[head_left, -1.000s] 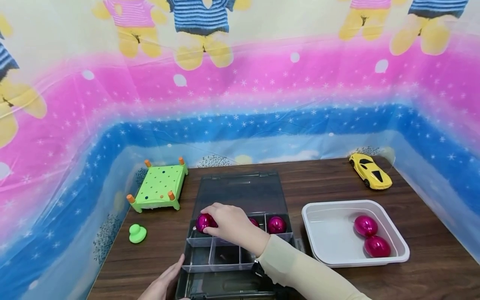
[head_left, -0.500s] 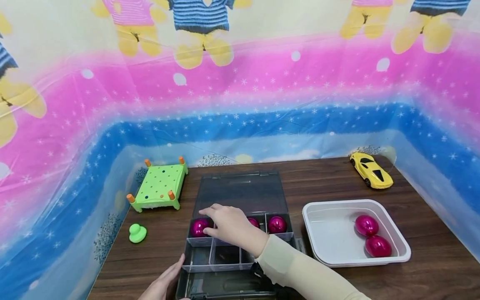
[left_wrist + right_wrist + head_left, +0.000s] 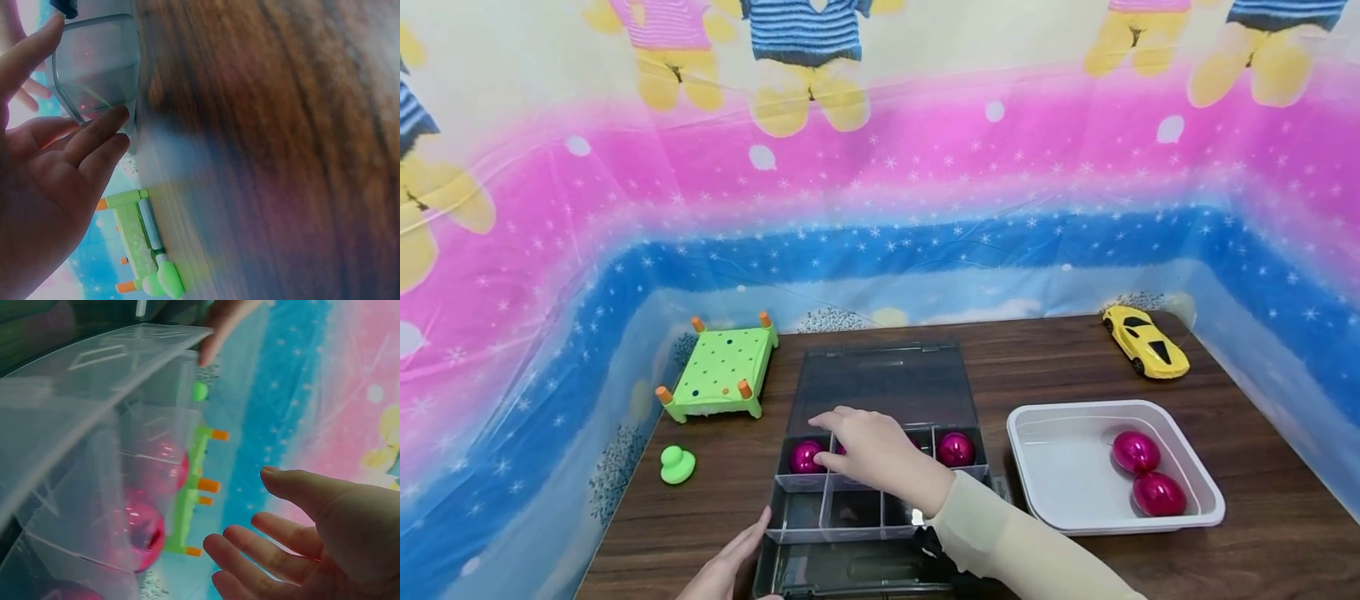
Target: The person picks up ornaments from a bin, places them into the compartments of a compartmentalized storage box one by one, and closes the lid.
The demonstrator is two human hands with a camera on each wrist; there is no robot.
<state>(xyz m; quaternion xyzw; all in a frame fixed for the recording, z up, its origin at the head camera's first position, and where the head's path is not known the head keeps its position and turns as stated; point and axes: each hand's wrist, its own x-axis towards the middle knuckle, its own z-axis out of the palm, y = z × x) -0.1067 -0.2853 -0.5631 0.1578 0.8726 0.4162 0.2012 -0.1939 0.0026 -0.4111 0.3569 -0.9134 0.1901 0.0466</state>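
A dark see-through compartment box [image 3: 827,537] lies with its lid [image 3: 883,379] folded back. Shiny magenta balls sit in its back row: one ball [image 3: 806,457] at the left end, another ball [image 3: 956,449] at the right end, others between them partly hidden by my right hand [image 3: 872,450]. That hand hovers over the back row, fingers spread and holding nothing; in the right wrist view, the hand [image 3: 312,537] is apart from the balls [image 3: 145,531] seen through the clear walls. My left hand [image 3: 730,567] touches the box's front left side with fairly straight fingers [image 3: 103,134].
A white tray [image 3: 1052,467] on the right holds two magenta balls [image 3: 1159,494]. A yellow toy car [image 3: 1145,342] stands at the back right. To the left are a green toy bed [image 3: 722,367] and a green toy duck [image 3: 677,465]. A printed cloth surrounds the table.
My right hand has let go of a magenta ball in the back left compartment, its fingers have spread, and it has shifted slightly right. The left hand stays at the box.
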